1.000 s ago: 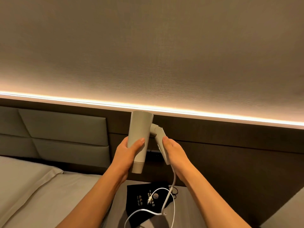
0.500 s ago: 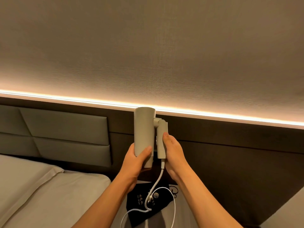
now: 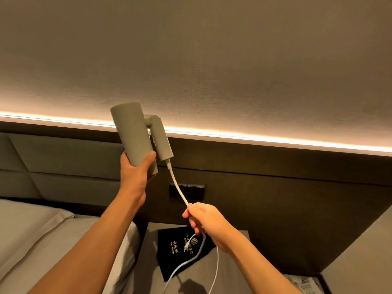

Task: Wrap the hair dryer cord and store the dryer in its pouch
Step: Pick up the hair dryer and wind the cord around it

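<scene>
Left hand (image 3: pixel 133 177): gripping folded dryer (image 3: pixel 135 139), raised.
Right hand (image 3: pixel 209 219): fingers pinched on cord (image 3: pixel 177 185), nearer, right.
Pouch (image 3: pixel 180 255): flat below, plug (image 3: pixel 187 245) on it.

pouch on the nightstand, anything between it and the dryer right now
Yes. Loops of the white cord and its plug lie across the black pouch. The left hand holds the folded dryer up in the air; the right hand grips the cord lower down.

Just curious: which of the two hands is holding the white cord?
The right hand, lower down, pinches the cord. The left hand grips the hair dryer body instead.
</scene>
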